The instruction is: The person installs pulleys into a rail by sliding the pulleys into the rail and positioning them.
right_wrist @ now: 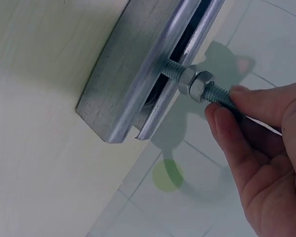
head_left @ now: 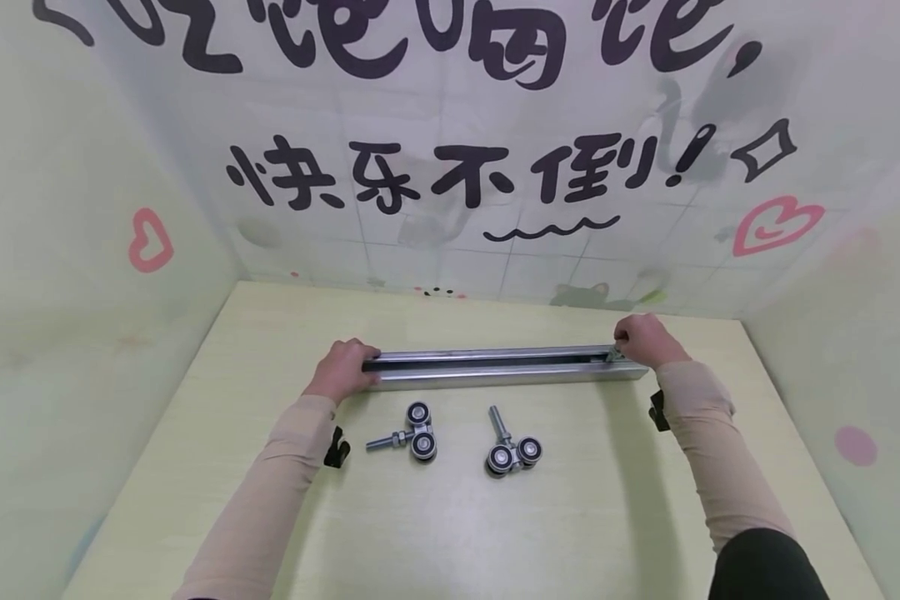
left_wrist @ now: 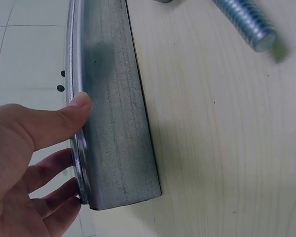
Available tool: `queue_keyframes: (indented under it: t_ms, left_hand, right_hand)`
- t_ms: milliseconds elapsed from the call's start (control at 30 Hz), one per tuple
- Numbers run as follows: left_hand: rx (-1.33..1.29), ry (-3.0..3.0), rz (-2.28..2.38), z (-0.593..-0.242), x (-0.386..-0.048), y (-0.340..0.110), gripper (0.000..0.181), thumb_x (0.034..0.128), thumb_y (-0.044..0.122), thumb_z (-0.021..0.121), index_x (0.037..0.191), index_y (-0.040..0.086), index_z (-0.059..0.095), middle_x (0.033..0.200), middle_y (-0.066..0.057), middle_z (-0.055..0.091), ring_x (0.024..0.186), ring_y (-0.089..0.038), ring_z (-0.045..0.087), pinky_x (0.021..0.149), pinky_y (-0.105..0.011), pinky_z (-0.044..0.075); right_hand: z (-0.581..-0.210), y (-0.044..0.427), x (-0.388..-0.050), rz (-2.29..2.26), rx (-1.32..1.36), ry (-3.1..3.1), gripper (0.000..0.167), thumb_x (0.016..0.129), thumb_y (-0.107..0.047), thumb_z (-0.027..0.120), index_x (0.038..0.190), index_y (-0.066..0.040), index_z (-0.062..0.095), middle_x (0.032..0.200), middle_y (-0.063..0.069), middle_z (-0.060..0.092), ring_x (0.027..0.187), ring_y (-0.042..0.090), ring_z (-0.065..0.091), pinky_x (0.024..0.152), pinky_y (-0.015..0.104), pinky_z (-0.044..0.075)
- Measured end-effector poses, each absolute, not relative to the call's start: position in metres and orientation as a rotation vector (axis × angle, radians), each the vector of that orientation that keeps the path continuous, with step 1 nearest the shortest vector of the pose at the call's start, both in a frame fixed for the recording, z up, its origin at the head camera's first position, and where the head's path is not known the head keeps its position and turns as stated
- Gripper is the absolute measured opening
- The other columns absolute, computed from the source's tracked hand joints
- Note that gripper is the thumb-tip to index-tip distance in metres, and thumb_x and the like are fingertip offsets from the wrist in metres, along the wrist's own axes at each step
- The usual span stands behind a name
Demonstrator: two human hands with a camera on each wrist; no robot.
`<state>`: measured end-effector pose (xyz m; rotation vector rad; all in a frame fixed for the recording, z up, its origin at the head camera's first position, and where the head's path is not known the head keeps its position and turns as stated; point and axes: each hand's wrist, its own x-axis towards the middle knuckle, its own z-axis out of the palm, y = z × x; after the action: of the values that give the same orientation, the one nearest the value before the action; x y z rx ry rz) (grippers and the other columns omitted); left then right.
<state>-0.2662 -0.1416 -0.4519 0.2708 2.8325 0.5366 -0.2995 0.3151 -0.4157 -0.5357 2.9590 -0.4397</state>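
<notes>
- A person's left hand (head_left: 343, 369) grips the left end of a steel rail (head_left: 487, 379), laid parallel to the bench's (head_left: 435, 533) far edge.
- Near the bench's far right corner, the right hand's (head_left: 648, 339) fingers pinch a threaded bolt (right_wrist: 216, 92) standing in the rail's slot.
- Two roller trolleys (head_left: 423, 445) lie loose nearer mid-bench.
- A tug toward the right edge could slip the bolt from the open end; a slack left grip could let the rail skew.

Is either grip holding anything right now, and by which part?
The left grip holds the metal rail by its left end; the right grip pinches a bolt by its threaded outer end, beyond the nuts.
</notes>
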Motion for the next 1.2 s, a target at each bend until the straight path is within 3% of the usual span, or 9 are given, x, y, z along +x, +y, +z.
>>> queue_keyframes:
  t_ms: [67, 233, 633, 733, 1000, 1200]
  left_hand:
    - [0.267, 2.833, 0.531, -0.451, -0.266, -0.142, 0.048, 0.0762, 0.018, 0.072, 0.12, 0.002, 0.058, 0.116, -0.022, 0.055, 0.105, -0.04, 0.048, 0.085, -0.052, 0.043]
    - [0.265, 2.831, 0.531, -0.452, -0.266, -0.142, 0.049, 0.0765, 0.018, 0.072, 0.12, 0.002, 0.057, 0.117, -0.022, 0.055, 0.105, -0.041, 0.047, 0.086, -0.052, 0.043]
    - [0.251, 2.825, 0.536, -0.45, -0.266, -0.142, 0.048, 0.0765, 0.018, 0.071, 0.12, 0.002, 0.057, 0.117, -0.022, 0.055, 0.105, -0.041, 0.047, 0.086, -0.052, 0.042]
    - [0.252, 2.822, 0.548, -0.451, -0.266, -0.141, 0.048, 0.0762, 0.018, 0.072, 0.12, 0.002, 0.057, 0.116, -0.023, 0.055, 0.104, -0.041, 0.047, 0.086, -0.052, 0.042]
    - [0.265, 2.817, 0.551, -0.456, -0.266, -0.14, 0.049, 0.076, 0.018, 0.072, 0.12, 0.002, 0.057, 0.117, -0.023, 0.055, 0.105, -0.041, 0.047, 0.087, -0.053, 0.042]
    - [0.27, 2.821, 0.554, -0.455, -0.269, -0.142, 0.05, 0.0753, 0.017, 0.072, 0.12, 0.001, 0.057, 0.116, -0.024, 0.055, 0.106, -0.043, 0.047, 0.087, -0.054, 0.041]
  right_hand:
    - [-0.412, 0.318, -0.301, -0.446, -0.524, 2.908, 0.01, 0.076, 0.003, 0.057, 0.082, 0.007, 0.064, 0.074, 0.015, 0.063, 0.066, 0.025, 0.058, 0.065, 0.042, 0.049]
    - [-0.402, 0.331, -0.303, -0.475, -0.432, 2.789, 0.029, 0.078, -0.006, 0.063, 0.1, 0.013, 0.059, 0.083, 0.021, 0.064, 0.077, 0.032, 0.061, 0.069, 0.044, 0.049]
    - [-0.435, 0.35, -0.305, -0.389, -0.441, 2.78, 0.051, 0.067, -0.006, 0.071, 0.111, 0.013, 0.054, 0.109, 0.032, 0.056, 0.103, 0.048, 0.049, 0.089, 0.054, 0.04]
    - [-0.444, 0.351, -0.306, -0.353, -0.432, 2.771, 0.053, 0.064, -0.006, 0.071, 0.111, 0.012, 0.055, 0.108, 0.03, 0.057, 0.102, 0.048, 0.05, 0.089, 0.054, 0.04]
    - [-0.455, 0.353, -0.305, -0.392, -0.393, 2.775, 0.039, 0.062, -0.005, 0.075, 0.098, 0.007, 0.064, 0.095, 0.025, 0.064, 0.088, 0.041, 0.057, 0.081, 0.05, 0.045]
    - [-0.457, 0.352, -0.306, -0.441, -0.33, 2.786, 0.042, 0.065, -0.006, 0.075, 0.103, 0.009, 0.063, 0.102, 0.028, 0.061, 0.096, 0.046, 0.054, 0.084, 0.051, 0.044]
